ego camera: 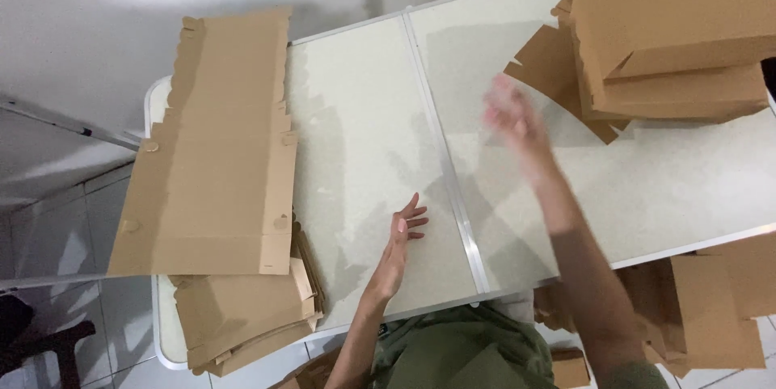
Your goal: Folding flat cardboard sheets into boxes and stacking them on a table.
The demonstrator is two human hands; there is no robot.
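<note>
1. The left hand [402, 237] is hovering just over the white folding table [364, 138], near its front edge, with the fingers spread and holding nothing.
2. The right hand [511, 114] is showing as a motion blur above the right half of the table, raised toward the stack of folded cardboard boxes [671, 33] at the far right corner. Its fingers are appearing loosely extended with nothing between them, though the blur is preventing a firm reading.
3. The stack of folded boxes is sitting on the far right of the table, with several layers overhanging one another; flat cardboard flaps [558, 66] are jutting out from under it toward the right hand, just beside the fingertips.
4. A large flat cardboard sheet [214, 147], unfolded and notched along its edges, is lying on the left end of the table and partly overhanging it, well apart from both hands.
5. Beneath that sheet's near end, a pile of flat cardboard blanks [242, 316] is resting at the front left corner of the table.
6. More cardboard pieces [711, 308] are lying on the floor by the person's right side, below the table edge.
7. A metal seam [440, 147] is running down the tabletop between the two hands.
</note>
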